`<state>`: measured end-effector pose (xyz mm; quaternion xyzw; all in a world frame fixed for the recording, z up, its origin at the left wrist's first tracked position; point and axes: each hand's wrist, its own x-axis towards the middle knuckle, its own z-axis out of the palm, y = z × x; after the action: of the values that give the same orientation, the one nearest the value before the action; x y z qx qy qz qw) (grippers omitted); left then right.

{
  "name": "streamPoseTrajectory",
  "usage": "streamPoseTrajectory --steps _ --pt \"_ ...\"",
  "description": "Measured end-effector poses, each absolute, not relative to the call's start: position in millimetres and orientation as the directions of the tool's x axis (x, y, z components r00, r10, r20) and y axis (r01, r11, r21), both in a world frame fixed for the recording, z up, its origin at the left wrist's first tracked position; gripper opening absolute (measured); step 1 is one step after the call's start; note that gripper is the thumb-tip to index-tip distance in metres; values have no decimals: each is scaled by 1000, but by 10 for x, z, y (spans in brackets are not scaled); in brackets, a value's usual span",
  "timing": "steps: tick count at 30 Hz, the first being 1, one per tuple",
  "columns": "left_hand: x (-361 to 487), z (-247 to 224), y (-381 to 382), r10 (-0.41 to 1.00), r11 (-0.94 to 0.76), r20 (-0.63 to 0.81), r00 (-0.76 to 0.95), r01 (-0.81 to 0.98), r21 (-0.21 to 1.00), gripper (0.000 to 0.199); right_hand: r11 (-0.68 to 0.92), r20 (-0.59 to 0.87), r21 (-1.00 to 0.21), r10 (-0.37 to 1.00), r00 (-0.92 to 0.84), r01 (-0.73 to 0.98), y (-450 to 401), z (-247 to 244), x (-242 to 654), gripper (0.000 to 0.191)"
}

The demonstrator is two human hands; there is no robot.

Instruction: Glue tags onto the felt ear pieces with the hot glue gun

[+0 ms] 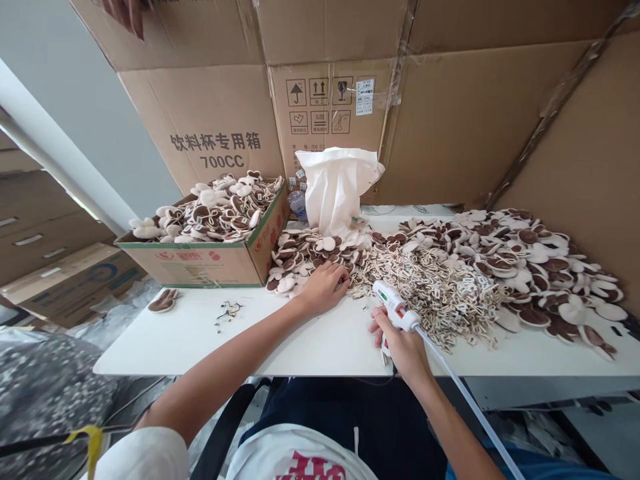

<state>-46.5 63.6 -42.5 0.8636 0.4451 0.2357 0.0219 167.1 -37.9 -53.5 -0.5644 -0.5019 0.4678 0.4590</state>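
A white glue gun [393, 303] with a glue stick trailing from its rear is held in my right hand [400, 340], over the front of the table. My left hand [325, 287] rests at the front edge of a pile of brown and white plush pieces [295, 267], its fingers curled at the pieces; what they hold, if anything, is hidden. Just right of the glue gun lies a heap of cream cord loops [435, 287]. More brown and white plush pieces [540, 260] are piled at the right.
A cardboard box [210, 263] full of plush pieces stands at the left on the white table [310, 347]. Behind the piles are a white plastic bag [337, 187] and a clear cup [297, 203]. Tall cardboard walls the back. Another person's hand [127, 13] shows at the top left.
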Motion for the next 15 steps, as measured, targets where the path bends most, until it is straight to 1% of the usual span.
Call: streamPoseTrajectory --steps 15 --pt "-457 -414 628 774 -605 389 499 764 224 5 -70 -64 -987 997 44 142 -375 -552 1685 39"
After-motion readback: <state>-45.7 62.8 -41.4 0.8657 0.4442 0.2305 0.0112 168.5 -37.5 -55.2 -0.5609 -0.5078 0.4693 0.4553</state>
